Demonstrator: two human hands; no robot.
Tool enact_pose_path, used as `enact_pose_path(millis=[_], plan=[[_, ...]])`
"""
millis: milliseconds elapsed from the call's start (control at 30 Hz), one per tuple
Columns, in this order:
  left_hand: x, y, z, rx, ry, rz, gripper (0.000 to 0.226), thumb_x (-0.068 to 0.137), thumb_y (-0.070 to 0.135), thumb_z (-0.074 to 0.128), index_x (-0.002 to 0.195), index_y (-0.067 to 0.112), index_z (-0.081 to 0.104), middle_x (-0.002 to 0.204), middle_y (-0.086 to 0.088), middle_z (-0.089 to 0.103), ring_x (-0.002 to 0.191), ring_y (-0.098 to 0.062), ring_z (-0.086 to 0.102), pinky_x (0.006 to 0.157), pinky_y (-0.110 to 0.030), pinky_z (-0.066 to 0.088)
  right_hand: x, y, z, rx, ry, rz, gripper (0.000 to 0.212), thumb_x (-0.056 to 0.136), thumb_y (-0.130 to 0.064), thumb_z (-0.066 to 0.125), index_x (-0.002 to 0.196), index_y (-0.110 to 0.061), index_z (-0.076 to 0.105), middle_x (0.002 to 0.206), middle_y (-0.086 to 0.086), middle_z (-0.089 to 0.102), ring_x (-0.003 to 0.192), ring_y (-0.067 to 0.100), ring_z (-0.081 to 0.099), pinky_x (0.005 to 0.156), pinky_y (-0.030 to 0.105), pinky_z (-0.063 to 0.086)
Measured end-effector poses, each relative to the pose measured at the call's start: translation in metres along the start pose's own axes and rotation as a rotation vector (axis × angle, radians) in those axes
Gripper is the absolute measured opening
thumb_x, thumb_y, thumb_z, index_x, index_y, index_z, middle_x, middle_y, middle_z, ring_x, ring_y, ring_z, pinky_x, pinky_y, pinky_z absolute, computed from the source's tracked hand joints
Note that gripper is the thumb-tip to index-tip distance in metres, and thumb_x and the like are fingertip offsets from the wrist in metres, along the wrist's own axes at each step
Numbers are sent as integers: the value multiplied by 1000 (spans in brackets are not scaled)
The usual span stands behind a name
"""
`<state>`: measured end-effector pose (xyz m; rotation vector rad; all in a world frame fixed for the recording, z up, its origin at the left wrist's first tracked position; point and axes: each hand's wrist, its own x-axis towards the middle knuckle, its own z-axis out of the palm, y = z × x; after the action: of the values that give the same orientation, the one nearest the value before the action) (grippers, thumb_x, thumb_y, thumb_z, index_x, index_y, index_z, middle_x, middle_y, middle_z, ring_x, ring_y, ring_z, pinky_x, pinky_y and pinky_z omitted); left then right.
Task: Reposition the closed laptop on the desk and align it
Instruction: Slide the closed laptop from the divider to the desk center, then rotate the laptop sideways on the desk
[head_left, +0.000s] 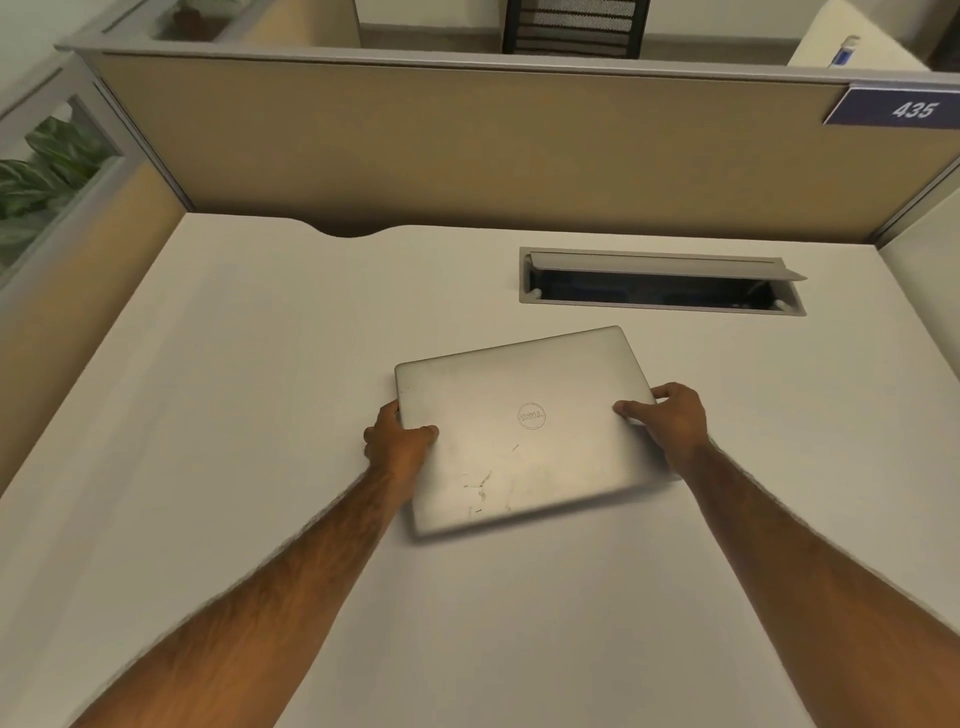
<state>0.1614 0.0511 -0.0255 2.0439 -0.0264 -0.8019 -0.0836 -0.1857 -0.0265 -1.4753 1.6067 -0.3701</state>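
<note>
The left hand (400, 441) grips the left edge of the closed silver rectangular metal laptop (524, 431), thumb on the lid. The laptop sits mid-desk on the pale grey flat desk (234, 389), rotated out of square, near the open grey cable hatch (660, 283) at far right. The right hand (672, 421) clasps its right edge, thumb on top.

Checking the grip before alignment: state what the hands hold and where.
The closed laptop, gripped at its two side edges: left hand on the left edge, right hand on the right edge.
</note>
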Motion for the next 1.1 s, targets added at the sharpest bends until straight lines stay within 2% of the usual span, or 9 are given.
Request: enact_pose_path(millis=[100, 333, 467, 600, 833, 933, 1100], plan=[[11, -3, -6, 38, -18, 17, 72, 78, 17, 77, 144, 21, 49, 141, -14, 53, 126, -37, 56, 102, -50, 53, -4, -1, 8, -29, 15, 17, 58, 60, -30, 93, 105, -5, 64, 106, 13, 72, 98, 34, 69, 86, 50, 59], [22, -3, -7, 144, -33, 53, 69, 80, 21, 75, 144, 21, 50, 137, -15, 53, 125, -37, 56, 102, -49, 53, -13, 1, 16, -66, 47, 19, 52, 63, -30, 91, 99, -3, 65, 104, 13, 72, 96, 35, 69, 84, 49, 59], [20, -5, -2, 263, -18, 67, 63, 88, 25, 68, 146, 18, 45, 140, -18, 41, 132, -38, 45, 102, -43, 50, -14, 2, 16, -62, 51, 21, 52, 64, -29, 91, 101, -2, 66, 105, 15, 72, 98, 36, 69, 86, 51, 58], [14, -6, 2, 377, 7, 83, 59, 93, 26, 61, 146, 8, 41, 144, -21, 37, 136, -39, 37, 108, -48, 44, -14, 2, 16, -65, 40, 20, 51, 64, -31, 91, 101, -4, 66, 106, 14, 72, 99, 35, 68, 86, 49, 58], [4, -6, 5, 484, 72, 104, 59, 95, 32, 60, 143, 1, 44, 142, -23, 41, 135, -41, 41, 104, -50, 46, -10, -3, 10, -141, -18, -2, 39, 67, -28, 89, 89, -4, 66, 101, 16, 73, 94, 36, 68, 80, 44, 55], [-3, -12, 6, 511, 110, 123, 57, 96, 34, 59, 139, -1, 48, 140, -24, 44, 133, -42, 44, 104, -50, 46, -11, -3, 9, -161, -52, 6, 41, 66, -29, 88, 90, -2, 69, 101, 16, 73, 93, 36, 69, 75, 40, 55], [-4, -5, 10, 488, 118, 74, 53, 97, 26, 59, 140, -3, 47, 143, -26, 42, 134, -44, 43, 104, -50, 46, -13, -3, 6, -191, -86, -8, 42, 64, -32, 88, 86, -2, 68, 100, 16, 71, 95, 37, 68, 65, 33, 45]])
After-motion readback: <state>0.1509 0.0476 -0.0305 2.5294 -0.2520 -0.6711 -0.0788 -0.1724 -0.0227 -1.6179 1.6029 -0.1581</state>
